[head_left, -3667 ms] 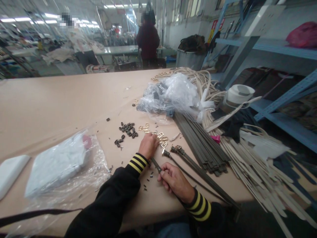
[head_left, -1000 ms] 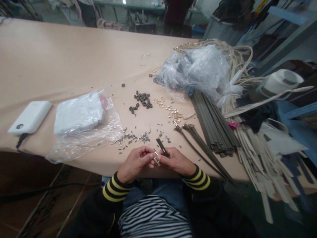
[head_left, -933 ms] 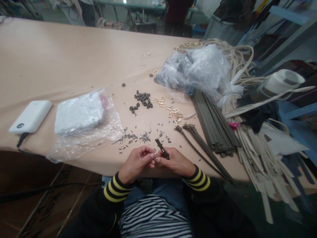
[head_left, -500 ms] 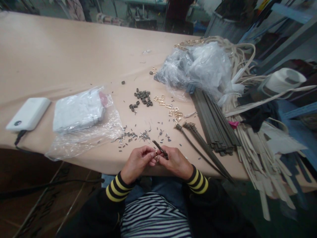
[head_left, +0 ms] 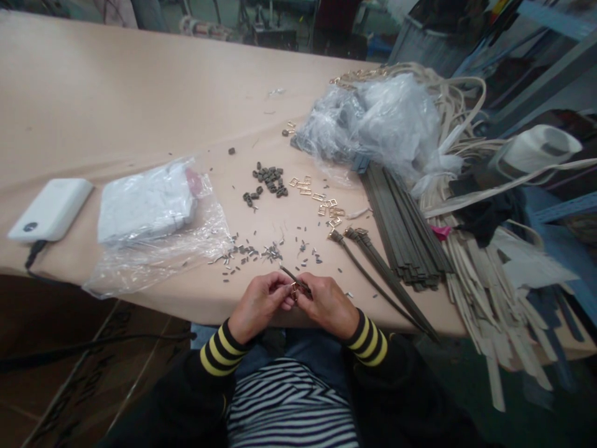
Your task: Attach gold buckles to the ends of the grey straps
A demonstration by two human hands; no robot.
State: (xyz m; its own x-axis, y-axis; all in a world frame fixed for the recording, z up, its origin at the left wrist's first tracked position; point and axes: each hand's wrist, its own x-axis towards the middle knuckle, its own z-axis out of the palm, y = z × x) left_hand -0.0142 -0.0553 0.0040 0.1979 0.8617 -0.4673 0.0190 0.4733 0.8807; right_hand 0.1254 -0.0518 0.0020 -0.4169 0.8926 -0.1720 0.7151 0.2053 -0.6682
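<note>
Close together at the table's front edge, my two hands work on one small piece. My left hand pinches a small gold buckle, partly hidden by the fingers. My right hand is closed on a dark olive strap, whose end sticks out up and to the left past the fingers. The strap meets the buckle between the hands; whether it passes through cannot be seen. Just beyond lie scattered dark offcuts. Several loose gold buckles and a heap of olive loops lie farther back.
Two straps with buckles lie right of my hands, beside a stack of olive straps. Clear plastic bags and beige strips fill the right side. At left are a plastic-wrapped white packet and a white power bank with a cable.
The strap's end has swung slightly left and lower in my right hand. Both hands stay together around the buckle. The whole view has shifted a little.
</note>
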